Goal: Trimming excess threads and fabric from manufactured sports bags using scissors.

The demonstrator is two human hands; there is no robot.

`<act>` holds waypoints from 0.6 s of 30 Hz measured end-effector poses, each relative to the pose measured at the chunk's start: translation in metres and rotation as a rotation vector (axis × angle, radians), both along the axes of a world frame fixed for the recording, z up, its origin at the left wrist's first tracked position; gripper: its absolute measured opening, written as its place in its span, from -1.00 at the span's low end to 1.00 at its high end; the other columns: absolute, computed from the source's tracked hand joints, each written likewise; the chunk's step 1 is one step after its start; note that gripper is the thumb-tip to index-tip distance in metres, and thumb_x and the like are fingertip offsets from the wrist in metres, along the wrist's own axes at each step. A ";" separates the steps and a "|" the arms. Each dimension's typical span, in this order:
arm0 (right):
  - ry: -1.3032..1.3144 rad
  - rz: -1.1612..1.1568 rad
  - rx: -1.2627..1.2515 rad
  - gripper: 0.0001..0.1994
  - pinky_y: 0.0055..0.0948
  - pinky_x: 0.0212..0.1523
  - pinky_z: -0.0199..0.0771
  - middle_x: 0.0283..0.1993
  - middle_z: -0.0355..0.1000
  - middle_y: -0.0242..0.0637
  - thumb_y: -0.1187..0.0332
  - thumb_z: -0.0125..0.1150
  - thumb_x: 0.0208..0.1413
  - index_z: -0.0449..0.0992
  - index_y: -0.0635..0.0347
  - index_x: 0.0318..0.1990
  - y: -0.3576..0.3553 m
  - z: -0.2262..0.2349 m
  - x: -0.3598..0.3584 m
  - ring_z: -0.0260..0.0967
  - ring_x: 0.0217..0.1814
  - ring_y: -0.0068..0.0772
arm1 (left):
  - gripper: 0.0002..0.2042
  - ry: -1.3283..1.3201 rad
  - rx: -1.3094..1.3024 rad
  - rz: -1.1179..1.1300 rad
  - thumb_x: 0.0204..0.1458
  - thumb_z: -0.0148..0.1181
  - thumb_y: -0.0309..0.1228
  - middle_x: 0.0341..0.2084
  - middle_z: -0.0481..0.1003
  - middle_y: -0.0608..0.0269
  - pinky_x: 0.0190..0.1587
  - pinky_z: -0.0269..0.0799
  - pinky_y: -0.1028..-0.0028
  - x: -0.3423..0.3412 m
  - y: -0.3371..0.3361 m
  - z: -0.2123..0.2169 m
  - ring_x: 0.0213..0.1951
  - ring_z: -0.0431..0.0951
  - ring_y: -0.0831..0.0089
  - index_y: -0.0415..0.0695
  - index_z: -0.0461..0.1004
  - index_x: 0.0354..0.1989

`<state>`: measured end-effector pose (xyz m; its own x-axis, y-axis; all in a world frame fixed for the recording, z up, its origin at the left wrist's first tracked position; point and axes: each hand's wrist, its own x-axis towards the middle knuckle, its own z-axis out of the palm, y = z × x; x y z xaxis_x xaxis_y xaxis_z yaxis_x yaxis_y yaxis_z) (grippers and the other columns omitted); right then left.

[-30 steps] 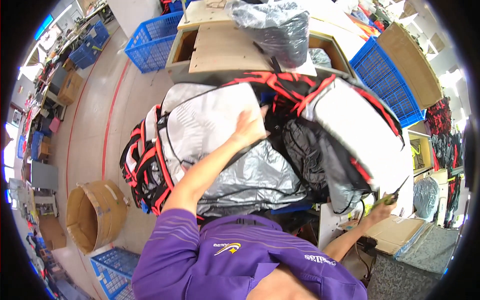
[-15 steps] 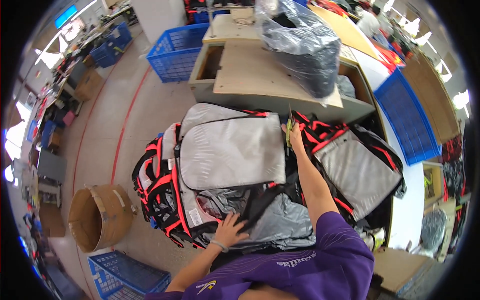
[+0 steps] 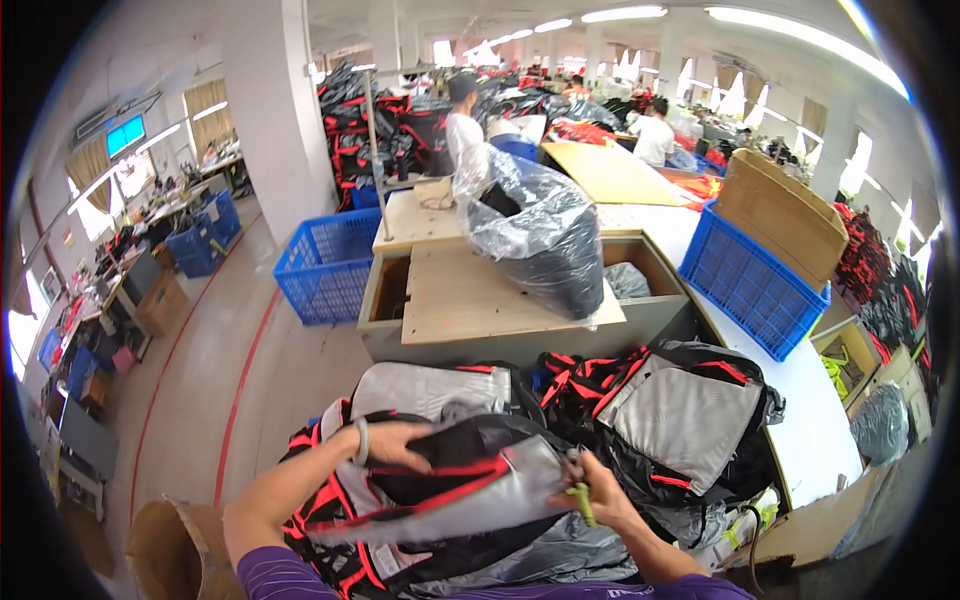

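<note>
A: What is being gripped near the bottom?

B: A grey, black and red fabric backpack (image 3: 455, 485) is being held up over the near pile of similar bags (image 3: 640, 420). Its left edge is being clutched by the left hand (image 3: 395, 445).

A: And the right hand (image 3: 590, 490)?

B: It is being kept closed around a small yellow-green tool (image 3: 581, 500) at the backpack's right edge.

A: Beyond?

B: A plastic-wrapped dark bag (image 3: 535, 235) is being borne by a wooden board (image 3: 470, 295); a blue plastic crate (image 3: 325, 265) is being kept far left.

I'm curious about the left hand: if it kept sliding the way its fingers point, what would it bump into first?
Probably the right hand. The left hand points right across the backpack both hold. Depth is hard to judge.
</note>
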<state>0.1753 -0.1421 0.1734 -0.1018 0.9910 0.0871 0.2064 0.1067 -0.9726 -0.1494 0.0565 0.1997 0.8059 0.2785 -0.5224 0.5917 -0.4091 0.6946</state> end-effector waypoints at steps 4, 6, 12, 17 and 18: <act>0.001 -0.318 0.016 -0.51 -0.56 -0.28 0.32 -0.40 0.32 -0.44 0.40 0.53 -0.25 0.32 0.24 -0.19 -0.037 -0.002 0.035 0.22 -0.35 -0.63 | -0.12 -0.540 -0.113 0.263 -0.07 0.29 0.00 0.26 0.14 -0.07 0.30 0.01 0.40 -0.007 -0.078 -0.023 0.30 0.13 0.24 -0.16 -0.01 0.35; 0.025 -0.399 0.051 -0.51 -0.52 -0.27 0.34 -0.39 0.34 -0.41 0.41 0.53 -0.26 0.32 0.24 -0.20 -0.044 0.002 0.030 0.24 -0.35 -0.59 | -0.24 -0.516 0.329 0.393 -0.05 0.28 -0.01 0.00 0.42 -0.14 0.09 0.32 0.35 0.006 -0.125 -0.029 0.07 0.44 0.16 -0.12 0.14 0.29; 0.227 -0.337 0.134 -0.59 -0.61 -0.34 0.31 -0.41 0.28 -0.52 0.50 0.48 -0.22 0.30 0.16 -0.27 -0.039 0.048 0.010 0.20 -0.42 -0.68 | -0.78 -0.634 0.558 0.789 0.11 0.14 -0.30 -0.62 0.51 0.08 -0.47 0.39 0.39 0.008 -0.174 0.003 -0.52 0.55 0.40 -0.22 0.55 -0.39; 0.438 -0.288 0.336 -0.57 -0.71 -0.39 0.21 -0.42 0.21 -0.58 0.54 0.50 -0.23 0.28 0.10 -0.32 -0.047 0.094 -0.014 0.13 -0.44 -0.77 | -0.85 -0.598 0.543 0.834 0.11 0.12 -0.39 -0.64 0.49 0.26 -0.43 0.37 0.53 -0.024 -0.179 0.117 -0.56 0.43 0.55 -0.23 0.53 -0.33; 0.477 -0.326 0.349 -0.56 -0.72 -0.39 0.19 -0.41 0.21 -0.57 0.54 0.51 -0.23 0.27 0.10 -0.32 -0.048 0.094 -0.015 0.14 -0.43 -0.78 | -0.84 -0.534 0.573 0.782 0.11 0.12 -0.43 -0.55 0.52 0.24 -0.36 0.39 0.53 -0.022 -0.186 0.134 -0.50 0.45 0.56 -0.24 0.49 -0.21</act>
<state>0.1600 -0.1902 0.2673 0.3270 0.8700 0.3689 -0.1623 0.4363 -0.8851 -0.1712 -0.1299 0.3339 0.3856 0.8986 0.2092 0.5079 -0.3961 0.7650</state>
